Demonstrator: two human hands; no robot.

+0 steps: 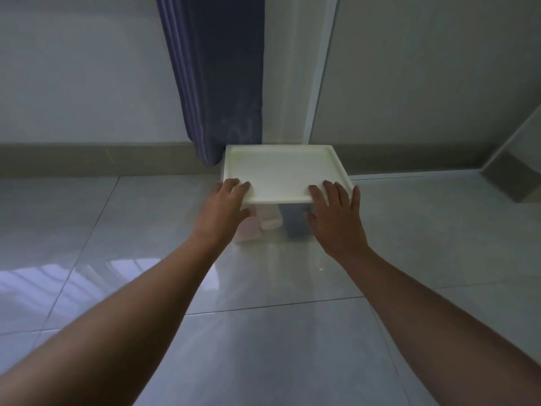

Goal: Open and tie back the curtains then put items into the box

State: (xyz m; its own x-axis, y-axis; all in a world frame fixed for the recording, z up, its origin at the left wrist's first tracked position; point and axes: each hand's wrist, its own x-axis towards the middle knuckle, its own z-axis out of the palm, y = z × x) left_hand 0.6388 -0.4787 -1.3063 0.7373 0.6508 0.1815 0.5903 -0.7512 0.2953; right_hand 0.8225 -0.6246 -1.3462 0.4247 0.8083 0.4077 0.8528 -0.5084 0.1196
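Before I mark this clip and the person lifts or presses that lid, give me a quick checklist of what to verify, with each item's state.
1. Left hand on the lid: ok, fingers lie on its near left corner, thumb under the edge.
2. Right hand on the lid: ok, fingers on the near right corner, thumb below.
3. Lid square on the clear box: cannot tell, far edges hidden.
4. Items inside: ok, pink items and a blue item show through the wall.
5. Curtain tied back: cannot tell, gathered but no tie in view.
6. Curtain hem clear of the lid: cannot tell, it hangs at the far left corner.
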